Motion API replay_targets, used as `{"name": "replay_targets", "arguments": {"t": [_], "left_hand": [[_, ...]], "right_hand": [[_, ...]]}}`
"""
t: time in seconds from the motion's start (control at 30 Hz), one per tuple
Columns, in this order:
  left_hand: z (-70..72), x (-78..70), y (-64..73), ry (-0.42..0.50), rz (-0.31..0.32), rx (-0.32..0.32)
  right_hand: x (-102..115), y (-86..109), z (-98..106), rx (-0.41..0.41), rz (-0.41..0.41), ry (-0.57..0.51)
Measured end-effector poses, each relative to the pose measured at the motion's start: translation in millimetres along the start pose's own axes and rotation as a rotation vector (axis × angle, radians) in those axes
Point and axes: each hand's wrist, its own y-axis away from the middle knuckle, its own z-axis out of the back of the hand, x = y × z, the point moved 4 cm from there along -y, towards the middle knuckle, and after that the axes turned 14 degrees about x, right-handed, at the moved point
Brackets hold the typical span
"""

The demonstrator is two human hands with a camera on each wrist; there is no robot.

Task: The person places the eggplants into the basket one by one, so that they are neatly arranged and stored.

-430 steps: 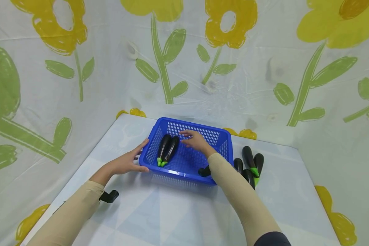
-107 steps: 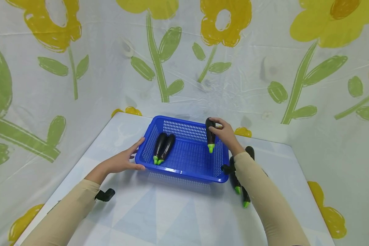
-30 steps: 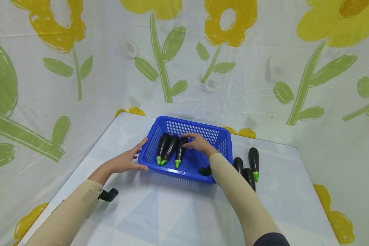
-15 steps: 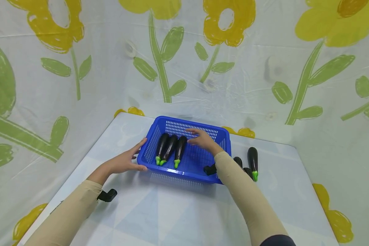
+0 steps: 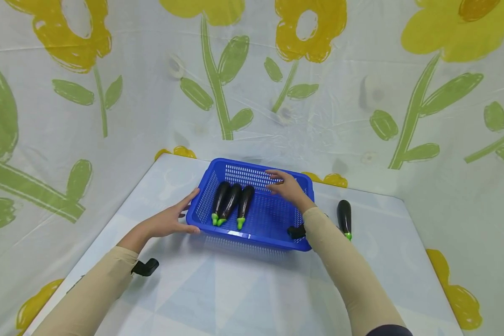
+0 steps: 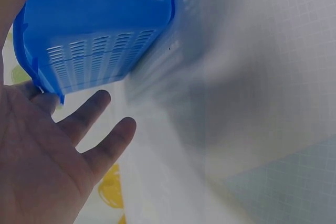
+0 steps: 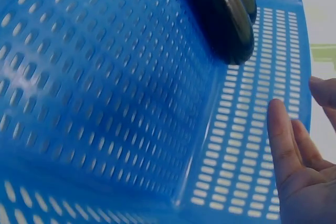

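Blue plastic basket [image 5: 262, 214] between the hands holds three eggplants [image 5: 230, 201]; the left hand [image 5: 168, 221] spreads against its end, the right hand [image 5: 290, 190] hovers inside, fingers parted. Only the head view shows another eggplant [image 5: 344, 215], right of the right hand.

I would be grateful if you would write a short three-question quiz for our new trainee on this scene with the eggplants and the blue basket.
1. In the head view, how many eggplants lie inside the blue basket?
2. True or false: the right hand, above the blue basket, is holding nothing.
3. Where does the left hand touch the blue basket?
A. At its right end
B. At its left end
C. On its floor, inside

Key:
1. Three.
2. True.
3. B.
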Motion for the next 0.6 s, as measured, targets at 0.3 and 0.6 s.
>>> {"name": "replay_targets", "arguments": {"t": [0.3,0.6], "left_hand": [[0.6,-0.1,0.4,-0.002,-0.008,0.003],[1.3,-2.7,0.6,0.006,-0.012,0.010]], "right_hand": [[-2.2,13.0,17.4,-0.023,0.052,-0.002],[-3.7,21.1,35.0,-0.059,0.050,0.014]]}}
